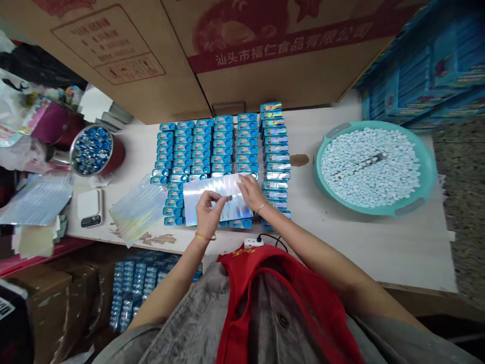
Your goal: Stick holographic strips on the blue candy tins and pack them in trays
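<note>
A shiny silver holographic sheet (193, 194) lies over the front of several rows of small blue boxes (223, 135). Above the sheet, my left hand (208, 208) is closed in a pinch, thumb against bent fingers. A tiny dark thing (229, 198) shows by the thumb tip; its kind is too small to make out. My right hand (253, 193) grips the sheet near its right end, fingers on top of it. The sheet hides some of the boxes beneath.
On the right stands a turquoise basin (430, 177) of pale tablets with a scoop-like tool (371, 161). To the left are a metal pot (118, 154) of blue wrapped pieces, a white scale (90, 207) and another shiny sheet (138, 210). Large cartons (265, 81) line the back.
</note>
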Tool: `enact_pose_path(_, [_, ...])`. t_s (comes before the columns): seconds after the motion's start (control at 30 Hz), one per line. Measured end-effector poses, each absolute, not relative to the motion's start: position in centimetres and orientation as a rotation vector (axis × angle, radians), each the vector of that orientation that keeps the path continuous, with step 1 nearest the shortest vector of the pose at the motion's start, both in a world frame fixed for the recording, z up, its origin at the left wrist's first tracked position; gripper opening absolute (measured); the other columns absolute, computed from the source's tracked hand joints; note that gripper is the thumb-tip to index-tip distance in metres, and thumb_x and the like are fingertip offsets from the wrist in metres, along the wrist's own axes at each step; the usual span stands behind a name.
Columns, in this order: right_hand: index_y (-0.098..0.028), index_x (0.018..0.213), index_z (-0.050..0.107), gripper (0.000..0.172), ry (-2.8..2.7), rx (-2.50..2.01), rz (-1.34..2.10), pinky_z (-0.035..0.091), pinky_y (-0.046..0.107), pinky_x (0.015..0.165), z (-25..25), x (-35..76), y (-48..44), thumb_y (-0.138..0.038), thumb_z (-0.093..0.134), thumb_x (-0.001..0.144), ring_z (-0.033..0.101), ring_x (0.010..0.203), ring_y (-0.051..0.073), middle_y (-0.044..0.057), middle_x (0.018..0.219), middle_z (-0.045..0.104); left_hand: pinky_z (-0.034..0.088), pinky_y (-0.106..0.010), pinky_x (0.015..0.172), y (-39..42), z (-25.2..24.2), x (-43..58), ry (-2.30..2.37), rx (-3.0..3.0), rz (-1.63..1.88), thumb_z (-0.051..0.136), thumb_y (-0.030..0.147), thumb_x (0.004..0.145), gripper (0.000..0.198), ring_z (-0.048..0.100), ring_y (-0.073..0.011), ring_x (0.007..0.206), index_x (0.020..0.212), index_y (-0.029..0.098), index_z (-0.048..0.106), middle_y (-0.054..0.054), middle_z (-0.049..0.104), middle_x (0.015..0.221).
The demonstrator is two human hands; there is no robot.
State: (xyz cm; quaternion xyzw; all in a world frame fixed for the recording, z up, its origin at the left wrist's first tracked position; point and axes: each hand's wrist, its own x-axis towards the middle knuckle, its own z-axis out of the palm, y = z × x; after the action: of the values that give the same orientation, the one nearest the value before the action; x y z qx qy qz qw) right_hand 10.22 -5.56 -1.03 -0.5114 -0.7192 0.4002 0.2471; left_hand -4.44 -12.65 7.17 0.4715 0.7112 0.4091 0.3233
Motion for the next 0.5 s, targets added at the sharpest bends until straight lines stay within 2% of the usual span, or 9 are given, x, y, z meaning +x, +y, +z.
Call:
enact_pose_path(0.1, [-0.016,0.100,0.066,0.058,-1.479,-1.384,1.399,0.048,0.033,0.077,0.4,12.8,-8.9,-0.056,0.024,0.098,0.059,0.084,0.020,0.009,0.091,0.064,0.043,-0.026,0.068,-13.9,8.0,-2.2,1.696,0.822,1.243,0.073,0.034,0.072,0.025,0.056,-0.0121,0.068,0.074,0.020,0.053,0.002,0.058,0.070])
enact_pose_path(0.2, [-0.020,0.084,0.065,0.055,-1.239,-1.370,1.641,0.046,0.029,0.066,2.1,15.9,-13.0,-0.068,0.039,0.089,0.056,0.068,0.016,0.002,0.075,0.063,0.042,-0.024,0.063,-14.9,7.4,0.7,1.591,0.634,1.206,0.078,0.035,0.064,0.030,0.052,-0.0094,0.061,0.069,0.019,0.053,0.004,0.055,0.064])
enact_pose_path(0.3, [-0.020,0.069,0.058,0.044,-1.143,-1.394,1.625,0.045,0.027,0.066,3.2,18.9,-16.2,-0.063,0.056,0.082,0.053,0.065,0.015,0.000,0.067,0.060,0.041,-0.023,0.062,-16.3,5.9,3.6,1.515,0.598,1.104,0.077,0.035,0.064,0.028,0.050,-0.0087,0.060,0.068,0.019,0.055,0.004,0.055,0.064])
enact_pose_path(0.5, [-0.021,0.066,0.053,0.036,-1.235,-1.569,1.411,0.039,0.026,0.063,2.3,24.0,-19.3,-0.051,0.052,0.087,0.047,0.062,0.013,-0.002,0.063,0.052,0.041,-0.028,0.070,-18.3,2.9,7.3,1.613,1.042,0.860,0.068,0.027,0.072,0.017,0.051,-0.0129,0.070,0.064,0.019,0.056,0.001,0.056,0.069])
